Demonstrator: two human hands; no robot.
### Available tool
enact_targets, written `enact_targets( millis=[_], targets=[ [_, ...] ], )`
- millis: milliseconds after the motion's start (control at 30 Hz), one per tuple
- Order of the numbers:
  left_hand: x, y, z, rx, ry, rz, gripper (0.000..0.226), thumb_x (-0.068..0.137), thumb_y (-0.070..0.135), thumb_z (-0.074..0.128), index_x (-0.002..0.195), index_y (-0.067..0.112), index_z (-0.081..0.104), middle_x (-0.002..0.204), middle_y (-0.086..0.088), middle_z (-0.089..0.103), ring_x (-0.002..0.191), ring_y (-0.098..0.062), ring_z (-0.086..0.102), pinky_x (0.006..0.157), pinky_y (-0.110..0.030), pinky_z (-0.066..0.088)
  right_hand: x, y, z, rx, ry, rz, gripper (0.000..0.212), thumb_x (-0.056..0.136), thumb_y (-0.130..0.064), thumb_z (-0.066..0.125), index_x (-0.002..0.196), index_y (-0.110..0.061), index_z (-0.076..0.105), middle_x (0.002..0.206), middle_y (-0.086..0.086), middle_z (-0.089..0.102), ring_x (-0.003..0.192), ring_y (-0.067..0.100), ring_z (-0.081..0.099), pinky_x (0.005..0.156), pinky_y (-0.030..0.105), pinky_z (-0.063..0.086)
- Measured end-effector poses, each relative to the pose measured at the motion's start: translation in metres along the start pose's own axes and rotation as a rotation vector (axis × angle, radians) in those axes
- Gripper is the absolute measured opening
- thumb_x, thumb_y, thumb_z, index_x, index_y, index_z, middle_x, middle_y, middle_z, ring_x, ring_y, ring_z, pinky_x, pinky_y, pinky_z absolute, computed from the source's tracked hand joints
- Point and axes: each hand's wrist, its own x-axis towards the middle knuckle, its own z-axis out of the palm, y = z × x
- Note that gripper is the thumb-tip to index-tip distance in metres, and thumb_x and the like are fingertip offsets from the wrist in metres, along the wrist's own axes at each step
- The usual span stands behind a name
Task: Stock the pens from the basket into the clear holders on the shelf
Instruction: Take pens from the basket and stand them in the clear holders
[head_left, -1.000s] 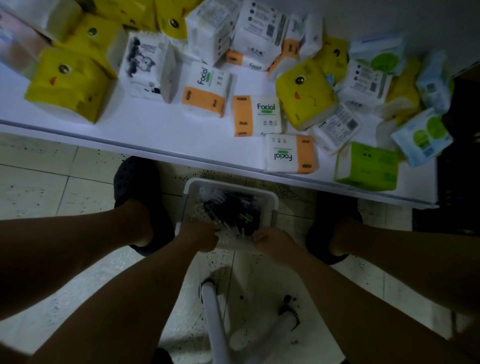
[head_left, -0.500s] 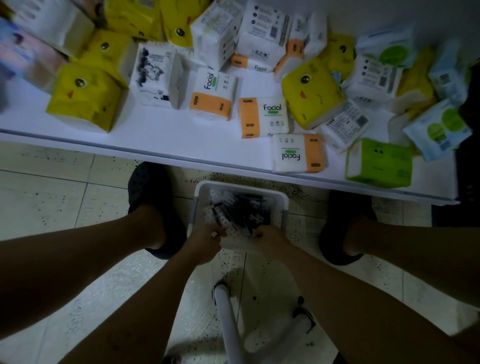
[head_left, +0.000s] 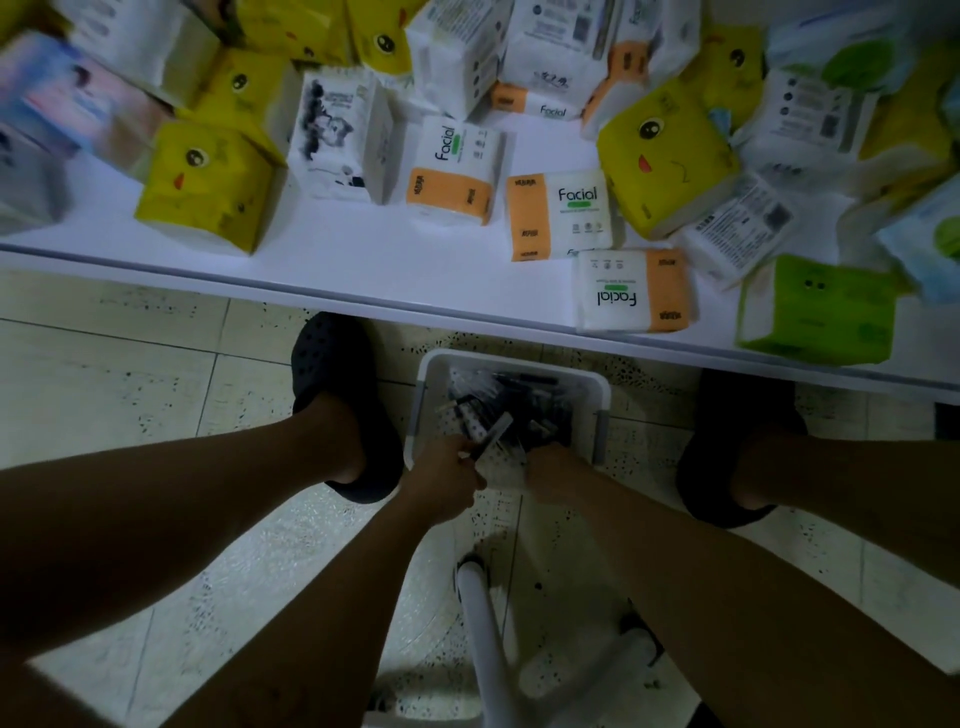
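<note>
Dark pens (head_left: 535, 410) lie jumbled inside the white rectangular basket (head_left: 519, 365).

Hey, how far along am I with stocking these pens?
Done: nothing visible; the shelf shows only tissue packs, no clear holders in view. In hand: the left hand grips a pen at the basket, the right hand reaches in beside it. Left: the pile of pens in the basket.

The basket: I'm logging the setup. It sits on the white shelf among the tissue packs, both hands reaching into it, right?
No. The head view shows the basket on the floor below the shelf; left hand and right hand do reach into it.
</note>
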Motion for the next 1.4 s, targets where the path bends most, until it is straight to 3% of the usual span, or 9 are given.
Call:
enact_targets(
  millis=[133,300,467,600,700,800,1100,1233,1400],
  targets=[
    [-0.004,0.003,0.003,-0.019,-0.005,0.004,0.034,0.096,0.002,0.046,0.129,0.008,0.05,0.113,-0.02,0.062,0.071,-0.017,0.054,0.05,-0.018,0.041,0.001,0.001,-0.004,-0.03,-0.007,-0.012,0.028,0.099,-0.011,0.036,0.115,0.0,0.056,0.115,0.014,0.059,0.104,0.028,0.058,0.082,0.034,0.048],
    [-0.006,0.008,0.0,0.021,0.027,0.032,0.027,0.094,0.004,0.046,0.12,0.008,0.054,0.111,-0.018,0.061,0.079,-0.022,0.053,0.063,-0.027,0.044,0.001,0.004,-0.012,0.083,0.207,-0.077,0.028,0.095,-0.016,0.048,0.067,-0.013,0.049,0.068,0.0,0.047,0.062,0.015,0.047,0.051,0.022,0.036],
    [-0.018,0.017,-0.005,0.06,0.026,0.057,0.017,0.097,0.008,0.042,0.105,0.006,0.057,0.105,-0.018,0.06,0.083,-0.022,0.053,0.064,-0.025,0.042,-0.02,0.003,-0.017,0.232,0.335,-0.159,0.035,0.093,-0.036,0.055,0.122,-0.017,0.06,0.111,0.007,0.065,0.105,0.025,0.06,0.086,0.032,0.051],
    [-0.035,0.028,-0.011,0.09,0.058,0.129,0.022,0.1,0.018,0.045,0.11,0.004,0.059,0.099,-0.017,0.062,0.085,-0.025,0.06,0.071,-0.029,0.049,-0.043,0.002,-0.02,0.426,0.204,0.038,0.023,0.096,-0.026,0.053,0.094,-0.005,0.061,0.077,0.011,0.061,0.071,0.026,0.063,0.058,0.031,0.052],
    [-0.047,0.031,-0.015,0.087,0.04,0.122,0.024,0.101,0.013,0.042,0.12,0.005,0.055,0.083,-0.007,0.059,0.063,-0.014,0.053,0.05,-0.018,0.044,-0.066,0.004,-0.024,0.499,0.112,0.088,0.029,0.1,-0.016,0.045,0.11,0.006,0.06,0.081,0.016,0.065,0.068,0.026,0.061,0.062,0.032,0.053],
    [-0.061,0.036,-0.02,0.099,0.097,0.107,0.023,0.099,0.009,0.042,0.116,0.003,0.057,0.085,-0.011,0.06,0.06,-0.015,0.054,0.054,-0.023,0.046,-0.088,0.006,-0.029,0.556,0.166,0.069,0.024,0.099,-0.008,0.041,0.108,0.006,0.059,0.097,0.023,0.068,0.08,0.032,0.067,0.074,0.037,0.056],
    [-0.124,0.089,-0.021,-0.067,0.256,0.388,0.024,0.102,0.024,0.041,0.113,0.009,0.056,0.074,-0.004,0.056,0.051,-0.007,0.048,0.036,-0.012,0.035,-0.165,-0.006,-0.051,0.795,0.596,-0.207,0.031,0.103,-0.033,0.035,0.093,-0.015,0.058,0.078,0.002,0.055,0.072,0.018,0.053,0.062,0.028,0.04],
    [-0.143,0.114,-0.023,-0.185,0.309,0.484,0.025,0.103,0.022,0.039,0.121,0.011,0.052,0.07,-0.01,0.059,0.042,-0.013,0.049,0.039,-0.019,0.039,-0.199,-0.005,-0.059,1.132,0.653,-0.398,0.027,0.105,-0.028,0.034,0.098,-0.016,0.057,0.049,0.0,0.046,0.038,0.014,0.045,0.045,0.024,0.037],
    [-0.172,0.153,-0.019,-0.226,0.353,0.627,0.019,0.104,0.016,0.035,0.12,0.016,0.046,0.076,-0.013,0.06,0.058,-0.023,0.052,0.053,-0.03,0.044,-0.247,-0.008,-0.083,1.249,0.735,-0.613,0.021,0.102,-0.006,0.038,0.095,-0.012,0.057,0.081,0.005,0.059,0.056,0.016,0.053,0.053,0.032,0.045]
  ],
)
